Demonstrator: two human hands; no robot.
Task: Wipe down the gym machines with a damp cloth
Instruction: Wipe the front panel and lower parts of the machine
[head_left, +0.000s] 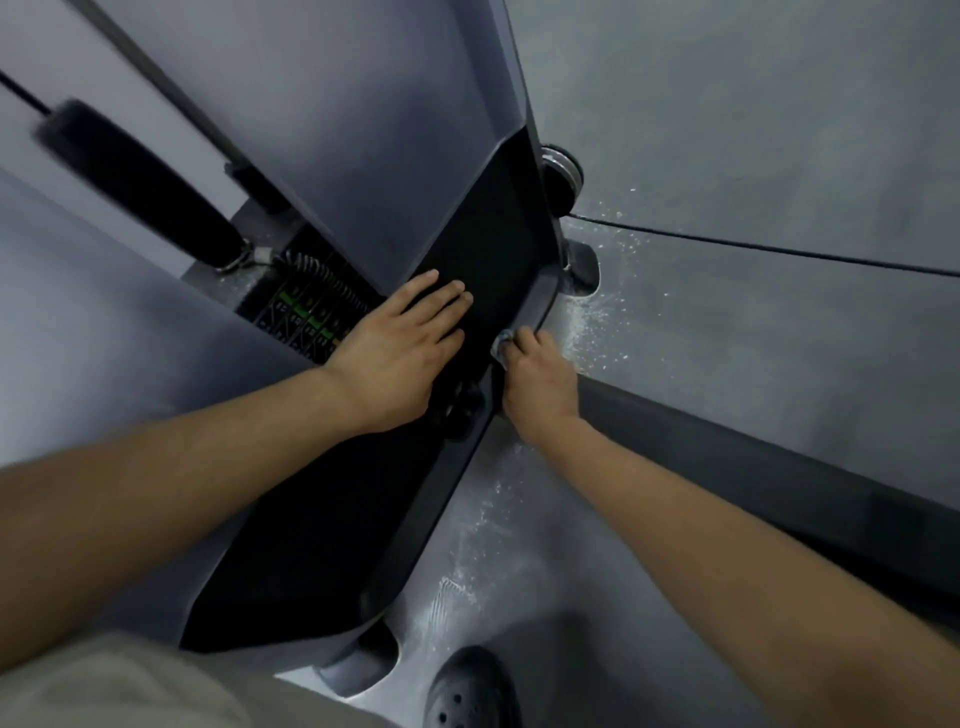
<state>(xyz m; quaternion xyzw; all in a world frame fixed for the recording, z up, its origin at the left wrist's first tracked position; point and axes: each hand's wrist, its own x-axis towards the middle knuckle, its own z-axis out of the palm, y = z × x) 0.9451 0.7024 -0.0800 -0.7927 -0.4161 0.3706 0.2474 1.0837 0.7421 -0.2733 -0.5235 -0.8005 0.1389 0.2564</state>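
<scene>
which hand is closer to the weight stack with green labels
Left. The left hand lies flat on the black panel beside the weight stack; the right hand grips the cloth at the panel's opposite edge.

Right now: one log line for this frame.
left hand: flat on panel | right hand: grips cloth at panel edge

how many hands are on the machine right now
2. The left hand lies flat on the machine's black panel; the right hand grips a small cloth against the panel's right edge.
</scene>
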